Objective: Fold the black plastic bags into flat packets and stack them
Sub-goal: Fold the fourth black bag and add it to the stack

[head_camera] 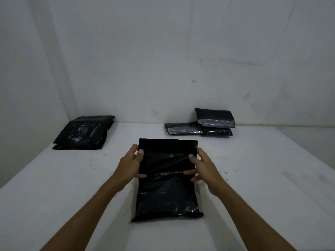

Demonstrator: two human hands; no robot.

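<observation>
Bag: bag [165, 192] lies lengthwise in front of you near the middle of the counter, far end lifted and being turned toward you; laid this way, the fold can come down across its width and halve the length.
Counter: counter [253, 178], white, set into a corner of the walls, carries everything; the flat top gives you something to press the crease against.
Flat pile: flat pile [83, 133] sits at the far left by the wall, well apart from your bag; I judge it the unfolded supply, parked where it won't get caught in the folding.
Packets: packets [201, 124] stand at the far right against the wall, one on top of others, silvery strips showing along their near edges; they look like the finished stack, so the folded bag likely goes there.
Left hand: your left hand [131, 163] holds the bag's left edge, thumb on top of the plastic and fingers curled round the side, pinching it so the slick film can't slide off line.
Right hand: your right hand [202, 166] mirrors it on the right edge, thumb and fingers pinching the plastic; holding both edges level keeps the fold square.
Fold: a slanting wrinkle runs between your hands, so the film is under uneven tension; I'd ease that out before pressing.
Progress: this bag seems at an early fold, not yet a packet.
</observation>
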